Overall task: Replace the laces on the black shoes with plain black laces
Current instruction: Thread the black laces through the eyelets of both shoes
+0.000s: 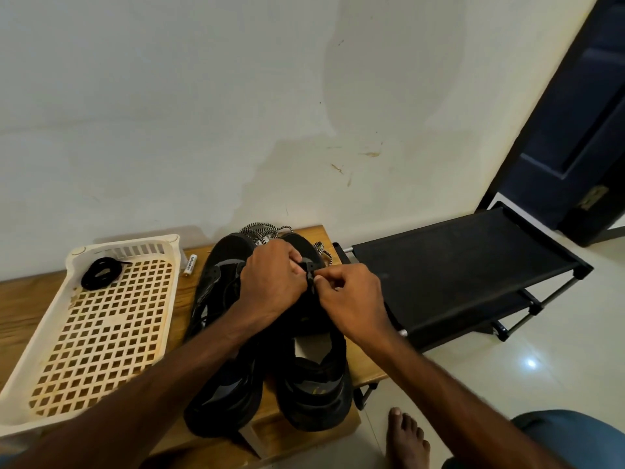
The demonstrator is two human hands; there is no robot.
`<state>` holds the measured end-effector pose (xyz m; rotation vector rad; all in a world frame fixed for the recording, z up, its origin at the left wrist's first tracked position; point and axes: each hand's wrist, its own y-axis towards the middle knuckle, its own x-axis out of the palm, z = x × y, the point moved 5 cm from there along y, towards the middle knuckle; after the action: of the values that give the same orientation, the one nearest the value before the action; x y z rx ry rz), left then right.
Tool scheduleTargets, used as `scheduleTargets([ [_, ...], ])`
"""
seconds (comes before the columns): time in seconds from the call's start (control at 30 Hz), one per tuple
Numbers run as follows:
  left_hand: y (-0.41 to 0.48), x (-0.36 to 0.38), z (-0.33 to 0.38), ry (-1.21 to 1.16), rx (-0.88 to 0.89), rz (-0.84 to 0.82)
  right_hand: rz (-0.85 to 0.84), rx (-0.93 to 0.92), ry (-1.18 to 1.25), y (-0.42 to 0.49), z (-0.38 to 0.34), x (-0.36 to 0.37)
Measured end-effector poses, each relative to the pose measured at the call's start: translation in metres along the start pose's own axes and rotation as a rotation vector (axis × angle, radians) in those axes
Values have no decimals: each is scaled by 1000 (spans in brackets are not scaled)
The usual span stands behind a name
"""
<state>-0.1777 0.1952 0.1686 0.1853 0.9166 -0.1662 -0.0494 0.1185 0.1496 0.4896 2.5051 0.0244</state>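
Against the stained wall, our counter (23,299) holds the black shoes (233,394) at six o'clock, where our left hand (270,282) grips the right shoe (314,394) steady, touching our right hand (351,299), which pinches the black lace (310,282), likely to thread it; a spare lace (101,272) waits at ten o'clock.

Only one bit of writing I can actually make out here: it's on the little white cylinder (190,264) lying on the worktop (20,299). That sits just beside the far right corner of the white tray (44,333), between it and the left black shoe (216,286). It has dark print running lengthwise along its side. It's one word and looks like "Heybright" to me, but it's tiny, so don't quote me on every letter. There's also a white patch (306,346) inside the right black shoe (314,394), way too blurry to tell whether anything's printed on it.
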Motion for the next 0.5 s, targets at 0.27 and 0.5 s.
scheduleTargets([
  [0.27,0,1,5,51,92,-4,-93,65,82,6,-4,-2],
  [0.5,-2,-6,6,236,185,94,-176,21,-99,10,-8,-5],
])
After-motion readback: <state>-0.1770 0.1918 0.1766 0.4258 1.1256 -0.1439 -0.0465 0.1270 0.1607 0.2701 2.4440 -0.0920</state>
